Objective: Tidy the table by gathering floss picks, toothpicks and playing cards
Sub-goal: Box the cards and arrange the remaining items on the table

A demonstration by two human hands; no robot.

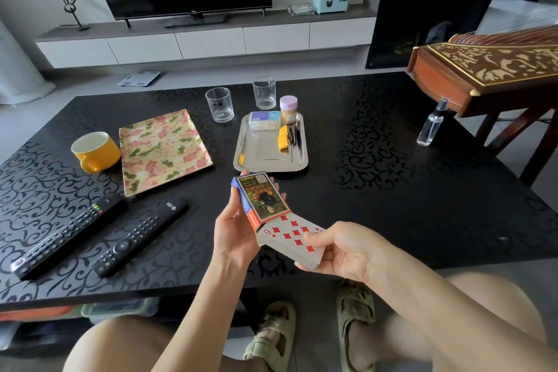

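Right grip [341,251] pinches the playing cards [294,238], deck half inside its box [261,199] above the bench [392,190], evidently for sliding home. Steel tray [265,157] stands beyond. Left grip [234,232] clasps the box, steadying it. On tray: floss-pick case [265,119], toothpick jar [288,109].

Part of card stack [297,240] inside box [262,198]

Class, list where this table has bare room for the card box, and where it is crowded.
Bare: the table right of the steel tray, up to the spray bottle; the tray's near-left part. Crowded: tray's far end; left side with mug, floral plate, remotes.
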